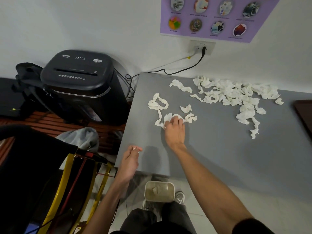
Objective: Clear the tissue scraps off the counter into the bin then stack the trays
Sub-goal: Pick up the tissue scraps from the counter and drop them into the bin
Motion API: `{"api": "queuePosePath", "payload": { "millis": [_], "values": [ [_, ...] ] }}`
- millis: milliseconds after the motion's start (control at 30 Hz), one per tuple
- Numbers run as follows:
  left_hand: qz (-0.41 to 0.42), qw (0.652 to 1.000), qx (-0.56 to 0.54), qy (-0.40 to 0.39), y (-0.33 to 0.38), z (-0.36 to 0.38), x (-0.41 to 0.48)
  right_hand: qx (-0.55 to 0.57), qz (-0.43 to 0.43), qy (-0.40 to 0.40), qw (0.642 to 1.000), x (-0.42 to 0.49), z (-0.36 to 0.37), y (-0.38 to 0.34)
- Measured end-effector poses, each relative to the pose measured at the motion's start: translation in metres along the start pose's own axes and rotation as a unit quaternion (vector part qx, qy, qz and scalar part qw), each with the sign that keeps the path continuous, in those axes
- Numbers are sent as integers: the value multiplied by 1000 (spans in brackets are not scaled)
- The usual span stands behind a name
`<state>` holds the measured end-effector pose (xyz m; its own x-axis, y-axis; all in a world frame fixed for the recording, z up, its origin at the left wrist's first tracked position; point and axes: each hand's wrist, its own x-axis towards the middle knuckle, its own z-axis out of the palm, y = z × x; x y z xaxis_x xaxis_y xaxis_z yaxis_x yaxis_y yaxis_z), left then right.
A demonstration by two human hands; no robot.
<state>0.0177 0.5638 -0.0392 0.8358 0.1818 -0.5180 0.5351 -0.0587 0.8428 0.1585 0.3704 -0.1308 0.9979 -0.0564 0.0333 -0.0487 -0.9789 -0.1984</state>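
Head view from above: right of the black paper shredder (76,78), the right hand (174,130) lies on the flat grey counter (219,157), its grip clenched around a crumpled white tissue scrap (169,117). The left hand (130,159) hovers at the counter's corner, nearer the person than the shredder, its grip pinching a tiny white tissue bit (135,149). A looped white tissue strip (157,103) lies between the shredder and the gripped scrap. A heap of white tissue scraps (236,93) sits far right of the shredder, by the wall. A small beige rectangular bin (166,194) stands on the floor, below and right of the shredder, with a scrap inside.
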Motion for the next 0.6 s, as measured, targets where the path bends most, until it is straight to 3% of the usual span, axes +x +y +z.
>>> {"api": "queuePosePath", "payload": {
  "millis": [133,267,367,600],
  "values": [
    [-8,999,4,-41,-5,-5,-7,144,17,-5,989,-54,-12,1],
    [9,995,44,-93,-14,-4,-16,322,116,-22,939,-108,-47,11],
    [19,992,25,-124,-27,3,-23,388,152,18,909,-147,-69,21],
    [34,992,-7,-122,-78,14,-65,611,243,-33,752,-239,-65,43]
  ]
}}
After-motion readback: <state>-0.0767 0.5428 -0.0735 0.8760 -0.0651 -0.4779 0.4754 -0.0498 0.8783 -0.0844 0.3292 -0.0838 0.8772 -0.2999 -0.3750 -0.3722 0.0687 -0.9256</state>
